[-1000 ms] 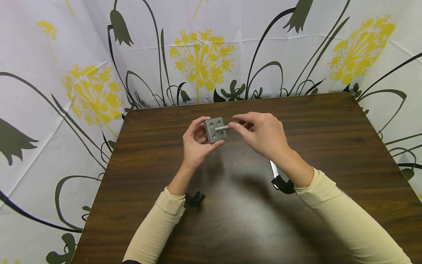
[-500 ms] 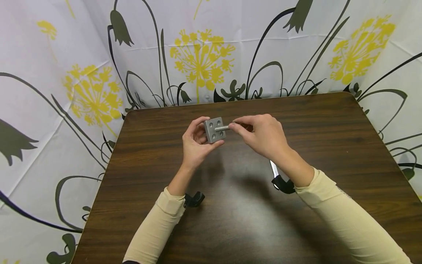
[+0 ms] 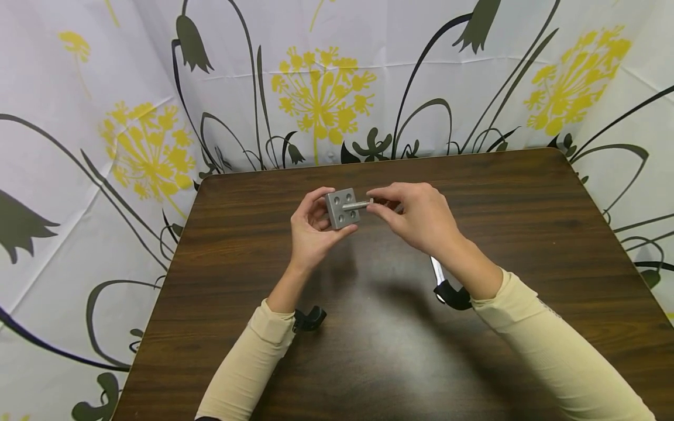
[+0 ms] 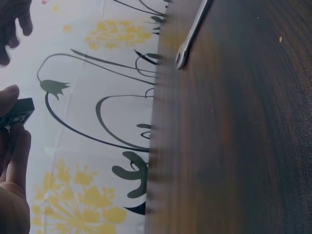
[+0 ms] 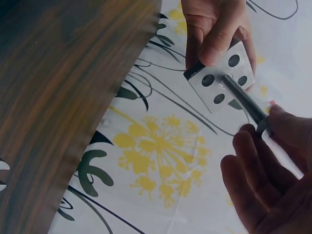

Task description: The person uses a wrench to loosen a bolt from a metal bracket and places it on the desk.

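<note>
A square grey metal block (image 3: 342, 217) with several round holes is held in my left hand (image 3: 310, 231), fingers on its far edge and thumb along its near edge. A threaded bolt (image 3: 356, 205) sticks straight out of the middle of the block's face. At the bolt's outer end, my right hand (image 3: 418, 216) pinches its head with thumb and fingertips. The right wrist view shows the bolt's thread (image 5: 243, 97) between block and fingers. Only a dark corner of the block (image 4: 22, 109) appears in the left wrist view. Both hands are raised above the table.
A dark wood table (image 3: 379, 351) lies below the hands. On it rests a silver wrench (image 3: 437, 271), partly hidden by the right wrist; its open end (image 4: 182, 56) shows in the left wrist view. A flowered curtain (image 3: 337, 88) hangs behind the table's far edge.
The right thumb and fingertips have shifted slightly on the bolt's end, and its head shows more now. The left hand and block have stayed nearly still.
</note>
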Tool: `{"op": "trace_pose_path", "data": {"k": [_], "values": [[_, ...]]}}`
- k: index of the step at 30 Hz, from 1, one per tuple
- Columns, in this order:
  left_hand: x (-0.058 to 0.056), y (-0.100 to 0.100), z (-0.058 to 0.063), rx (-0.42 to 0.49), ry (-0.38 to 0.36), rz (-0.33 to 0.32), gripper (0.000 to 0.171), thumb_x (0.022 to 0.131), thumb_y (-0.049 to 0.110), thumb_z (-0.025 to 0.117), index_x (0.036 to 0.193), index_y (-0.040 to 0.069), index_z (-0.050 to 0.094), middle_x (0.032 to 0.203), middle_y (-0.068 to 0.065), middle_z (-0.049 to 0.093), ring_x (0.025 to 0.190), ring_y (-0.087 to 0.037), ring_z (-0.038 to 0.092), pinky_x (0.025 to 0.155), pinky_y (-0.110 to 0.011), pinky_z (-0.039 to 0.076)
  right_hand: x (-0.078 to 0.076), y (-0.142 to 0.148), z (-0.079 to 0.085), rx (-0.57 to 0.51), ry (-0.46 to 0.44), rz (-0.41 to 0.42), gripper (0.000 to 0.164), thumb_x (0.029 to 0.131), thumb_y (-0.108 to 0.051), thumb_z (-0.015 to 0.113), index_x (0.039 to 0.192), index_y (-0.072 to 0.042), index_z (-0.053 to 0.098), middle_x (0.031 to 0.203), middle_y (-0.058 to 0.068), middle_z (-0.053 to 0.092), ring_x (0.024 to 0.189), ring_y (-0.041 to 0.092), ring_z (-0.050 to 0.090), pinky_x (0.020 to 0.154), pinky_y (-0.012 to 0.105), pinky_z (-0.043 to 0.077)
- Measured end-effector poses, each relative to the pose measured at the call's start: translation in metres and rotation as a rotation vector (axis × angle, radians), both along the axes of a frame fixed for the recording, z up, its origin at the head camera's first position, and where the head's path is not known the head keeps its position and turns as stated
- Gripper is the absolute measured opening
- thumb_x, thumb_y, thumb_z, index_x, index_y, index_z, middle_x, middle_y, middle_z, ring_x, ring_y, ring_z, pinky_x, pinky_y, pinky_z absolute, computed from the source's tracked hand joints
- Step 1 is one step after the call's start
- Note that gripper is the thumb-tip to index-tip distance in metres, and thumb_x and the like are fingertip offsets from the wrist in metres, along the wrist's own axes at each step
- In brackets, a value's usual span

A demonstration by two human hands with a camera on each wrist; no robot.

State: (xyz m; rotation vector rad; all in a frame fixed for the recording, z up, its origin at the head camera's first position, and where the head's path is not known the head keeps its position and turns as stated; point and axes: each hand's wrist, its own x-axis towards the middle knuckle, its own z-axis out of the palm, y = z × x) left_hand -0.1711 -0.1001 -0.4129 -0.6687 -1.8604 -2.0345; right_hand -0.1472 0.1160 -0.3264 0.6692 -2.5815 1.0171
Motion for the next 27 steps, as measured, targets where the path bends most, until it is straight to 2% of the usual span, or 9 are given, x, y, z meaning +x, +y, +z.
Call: {"op": "trace_pose_path", "data": {"k": [3,7,9,12,15,19,21,24,27], "values": [[0.0002,-0.0008,-0.0005,0.001,0.001,0.002,0.076,0.06,-0.022,0.082,0.128,-0.003,0.053,0.111,-0.018,0.064,0.1,-0.029,0.066,0.078,-0.041,0.058,0.0,0.0007,-0.0006,-0.007,0.036,0.06,0.028,0.086,-0.021,0.078,0.114,-0.017,0.074,0.092,-0.007,0.07,0.072,0.007,0.065,0.06,0.031,0.05],[-0.0004,-0.001,-0.0011,0.001,-0.003,0.003,0.076,0.06,-0.022,0.083,0.127,-0.002,0.054,0.112,-0.017,0.064,0.1,-0.029,0.066,0.078,-0.042,0.058,0.001,-0.0006,0.0004,-0.028,0.006,-0.011,0.028,0.088,-0.032,0.075,0.112,-0.017,0.075,0.09,-0.007,0.072,0.07,0.007,0.066,0.057,0.033,0.049],[-0.0005,-0.0009,-0.0012,0.001,-0.007,0.0,0.076,0.06,-0.021,0.083,0.127,-0.002,0.054,0.112,-0.017,0.064,0.1,-0.03,0.066,0.078,-0.042,0.058,0.0009,-0.0006,0.0005,-0.041,-0.01,-0.015,0.026,0.089,-0.031,0.074,0.11,-0.016,0.076,0.089,-0.006,0.072,0.068,0.008,0.066,0.058,0.032,0.05],[-0.0007,-0.0012,-0.0015,0.003,-0.011,-0.002,0.076,0.06,-0.021,0.083,0.128,-0.002,0.054,0.112,-0.018,0.064,0.101,-0.03,0.066,0.078,-0.042,0.058,0.0001,0.0007,-0.0004,-0.038,0.019,0.052,0.021,0.088,-0.02,0.076,0.109,-0.014,0.076,0.095,-0.005,0.072,0.071,0.008,0.064,0.061,0.03,0.053],[-0.001,-0.0018,-0.0018,0.001,-0.012,0.001,0.076,0.06,-0.02,0.083,0.128,-0.002,0.053,0.113,-0.018,0.064,0.101,-0.03,0.066,0.077,-0.042,0.058,-0.0006,0.0011,-0.0016,-0.041,0.049,0.107,0.026,0.087,-0.016,0.077,0.113,-0.013,0.074,0.097,-0.004,0.069,0.074,0.009,0.064,0.064,0.029,0.055],[-0.0008,-0.0021,-0.0009,-0.006,-0.001,0.009,0.076,0.06,-0.02,0.084,0.128,-0.003,0.053,0.113,-0.018,0.064,0.1,-0.03,0.066,0.078,-0.042,0.058,-0.0015,-0.0004,-0.0015,-0.036,0.01,0.028,0.026,0.091,-0.031,0.072,0.112,-0.016,0.075,0.092,-0.006,0.072,0.07,0.008,0.064,0.059,0.03,0.051],[-0.0008,-0.0021,-0.0006,-0.008,0.001,0.01,0.076,0.06,-0.02,0.084,0.128,-0.002,0.054,0.113,-0.019,0.064,0.1,-0.03,0.066,0.078,-0.042,0.058,-0.0021,-0.0007,-0.0017,-0.033,-0.003,0.008,0.026,0.091,-0.033,0.071,0.11,-0.017,0.076,0.088,-0.006,0.072,0.067,0.007,0.065,0.057,0.031,0.05],[-0.0005,-0.002,-0.0005,-0.003,-0.005,0.01,0.076,0.06,-0.021,0.083,0.127,-0.001,0.055,0.112,-0.019,0.064,0.1,-0.03,0.066,0.078,-0.042,0.058,-0.0028,0.0006,-0.0028,-0.013,0.033,0.049,0.022,0.089,-0.025,0.074,0.109,-0.016,0.076,0.09,-0.007,0.071,0.069,0.008,0.063,0.059,0.031,0.05],[-0.0006,-0.0019,-0.0009,0.0,-0.014,0.009,0.076,0.06,-0.022,0.082,0.127,-0.001,0.054,0.112,-0.02,0.064,0.1,-0.029,0.066,0.078,-0.042,0.058,-0.0029,0.0015,-0.0036,-0.005,0.084,0.09,0.027,0.086,-0.021,0.078,0.113,-0.016,0.074,0.094,-0.006,0.069,0.071,0.009,0.063,0.061,0.03,0.052]]}}
